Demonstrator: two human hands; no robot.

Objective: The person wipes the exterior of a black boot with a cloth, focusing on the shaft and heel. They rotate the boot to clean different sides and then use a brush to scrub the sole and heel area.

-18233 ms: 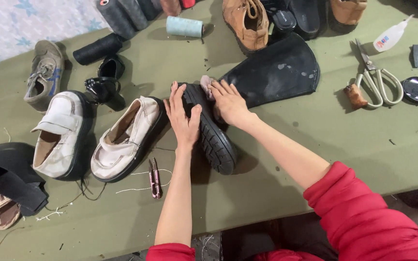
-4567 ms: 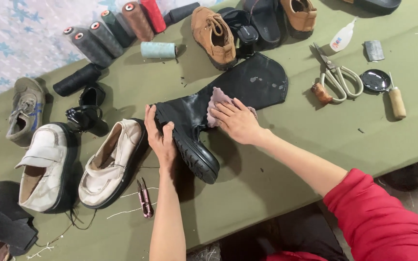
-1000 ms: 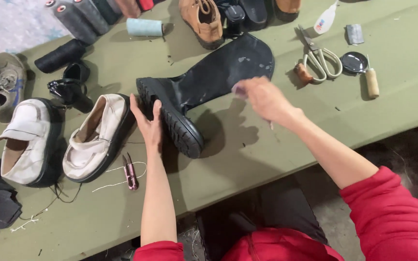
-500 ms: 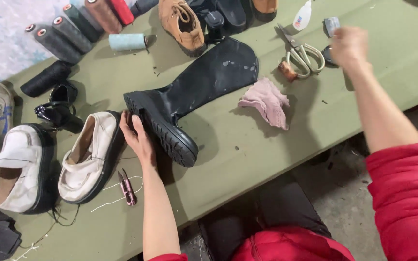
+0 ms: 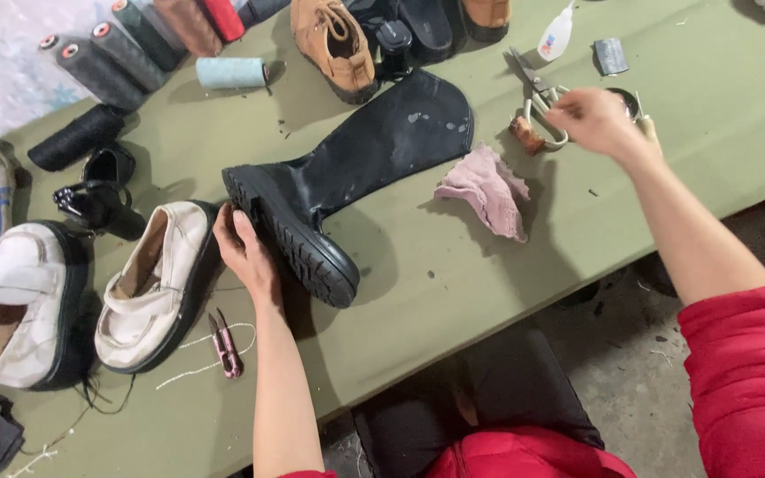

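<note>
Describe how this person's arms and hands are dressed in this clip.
Both hands are bare: no gloves, rings or watch visible on the left hand or the right hand. Red sleeves are pushed up past the elbows, leaving both forearms uncovered. The red fabric looks soft and thick.

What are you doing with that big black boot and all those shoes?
A person in red sleeves sits at a green table covered with shoes. The left hand rests against the sole of a tall black boot lying on its side. The right hand reaches toward the scissors and a small round tin by them; whether it grips anything is unclear. A pink cloth lies loose beside the boot. Two cream shoes sit to the left.
</note>
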